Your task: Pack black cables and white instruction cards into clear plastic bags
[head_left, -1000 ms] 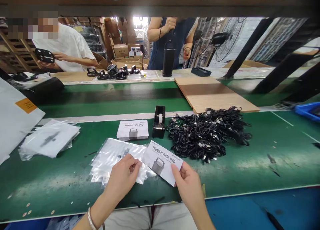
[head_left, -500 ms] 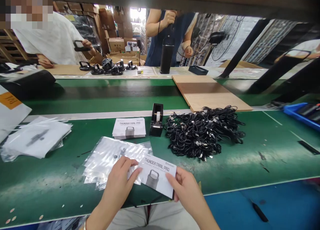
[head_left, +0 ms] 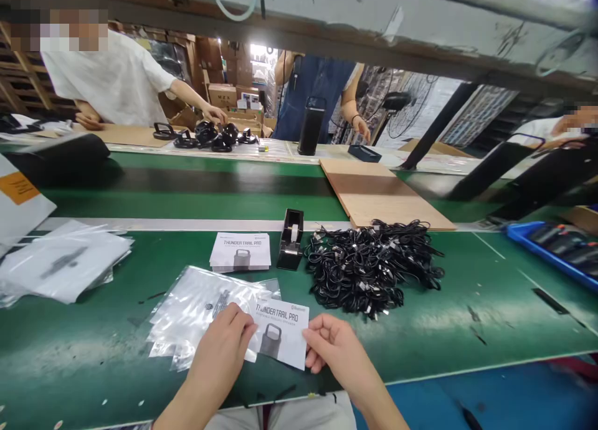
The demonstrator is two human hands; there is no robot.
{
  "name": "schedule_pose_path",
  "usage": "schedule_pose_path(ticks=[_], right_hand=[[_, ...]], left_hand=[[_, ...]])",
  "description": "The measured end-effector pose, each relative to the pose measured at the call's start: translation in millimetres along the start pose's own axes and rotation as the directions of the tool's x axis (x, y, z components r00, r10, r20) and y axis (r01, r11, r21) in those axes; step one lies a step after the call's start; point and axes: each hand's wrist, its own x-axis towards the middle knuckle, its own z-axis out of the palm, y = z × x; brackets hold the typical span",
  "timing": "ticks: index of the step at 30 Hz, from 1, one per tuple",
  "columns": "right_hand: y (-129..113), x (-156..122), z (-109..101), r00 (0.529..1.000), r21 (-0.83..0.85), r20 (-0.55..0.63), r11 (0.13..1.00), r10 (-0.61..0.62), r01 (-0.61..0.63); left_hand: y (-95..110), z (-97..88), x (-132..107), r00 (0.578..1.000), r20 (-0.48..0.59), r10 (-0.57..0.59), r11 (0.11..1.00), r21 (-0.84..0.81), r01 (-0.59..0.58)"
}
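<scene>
A white printed booklet [head_left: 284, 336] marked "Thunder Trail Pro", with a picture of a speaker, lies tilted between my hands. My right hand [head_left: 334, 343] pinches its right edge between thumb and fingers. My left hand [head_left: 228, 333] is closed at the edge of the top clear plastic bag [head_left: 191, 299], at the booklet's left end. The fingers hide whether the booklet's end is inside the bag. Several such bags lie fanned out under my left hand. Behind them sits a stack of the same booklets [head_left: 240, 252], beside a black tape dispenser [head_left: 290, 240].
A heap of black cables [head_left: 374, 268] lies right of the dispenser. Wooden board [head_left: 383, 193] lies behind it; a blue tray [head_left: 551, 255] is far right. More bags [head_left: 70, 258] lie left. Across the bench, people work near black speaker parts [head_left: 205, 134] and an upright speaker [head_left: 312, 128].
My view has tilted upward. The booklet and my right hand have shifted left toward my left hand. Across the bench, one person's hand has reached to the black parts; another has let go of the speaker.
</scene>
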Motion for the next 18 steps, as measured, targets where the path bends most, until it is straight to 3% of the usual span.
schedule_pose_path(ticks=[4,7,9,10,12,14,16,18], right_hand=[[2,7,11,1.0,0.057,0.002,0.998,-0.024,0.024],[2,15,31,0.999,0.055,0.02,0.998,-0.038,0.037],[1,23,49,0.994,-0.098,0.006,0.989,-0.111,0.111],[-1,26,58,0.982,-0.255,0.006,0.949,-0.191,0.187],[-8,30,69,0.93,-0.588,0.087,0.735,-0.358,0.338],[-21,28,67,0.881,-0.779,0.232,0.463,-0.413,0.423],[-39,23,49,0.863,-0.861,0.286,0.284,-0.416,0.422],[-58,19,17,0.843,-0.947,0.182,0.142,-0.506,0.289]], left_hand=[[0,-9.0,-5,0.999,-0.017,-0.038,0.99,-0.137,0.036],[5,-15.5,-7,0.998,-0.023,-0.059,0.968,-0.245,0.052],[8,-17.7,-6,0.998,-0.024,-0.064,0.951,-0.304,0.053],[9,-17.9,-5,0.998,-0.027,-0.055,0.943,-0.33,0.043],[8,-16.6,-4,0.999,-0.03,-0.027,0.932,-0.361,0.014],[4,-13.5,-3,1.0,-0.025,-0.015,0.932,-0.362,0.005],[-2,-9.8,-3,1.0,0.001,-0.022,0.939,-0.343,0.021],[-7,-6.7,-4,0.999,0.022,-0.035,0.944,-0.328,0.04]])
